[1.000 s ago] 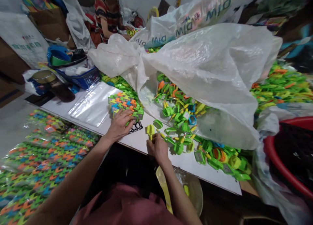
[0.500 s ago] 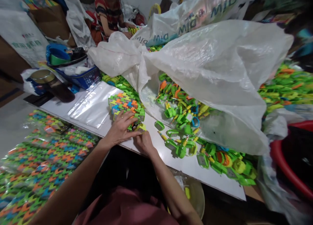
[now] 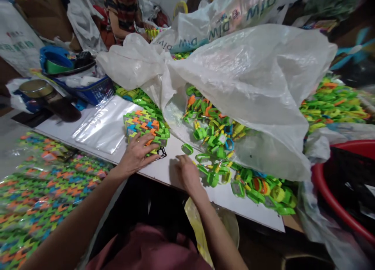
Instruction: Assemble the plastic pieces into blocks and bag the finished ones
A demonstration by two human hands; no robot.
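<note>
Crowded workroom w/ sacks and cartons round a white tabletop [image 3: 96,117] that runs from near left to far right. Left hand [image 3: 135,154] lies flat on the near edge of a stacked block of interlocked pieces [image 3: 145,126], green, orange, blue and yellow; fingers [image 3: 148,139] spread over its side, apparently to keep the block steady. A small black grid piece [image 3: 162,152] pokes out from under that block, just right of the fingertips. Right hand [image 3: 186,172] rests on the tabletop a bit right of the block, blurred; fingers loosely curled, nothing visibly pinched, though I can't tell for sure. It's closest to a loose green clip [image 3: 187,149] and the near fringe of the spilled green parts [image 3: 222,160], which tumble out of a big clear plastic sack [image 3: 252,78] lying open-mouthed toward the person, so parts sit within easy reach. Clear flat bags [image 3: 102,123] lie left of the block. Farther left: a blue basket [image 3: 93,92] and a metal-lidded jar [image 3: 36,88]. Near left, lower than the tabletop, sheets of finished patterned pieces in film [image 3: 38,195]. A red tub [image 3: 336,192] stands at right, and a yellow strip [image 3: 199,231] w/ another bag hangs below the tabletop edge by the person's lap. At the far end another person in a striped top [image 3: 123,10] handles bits of their own.
</note>
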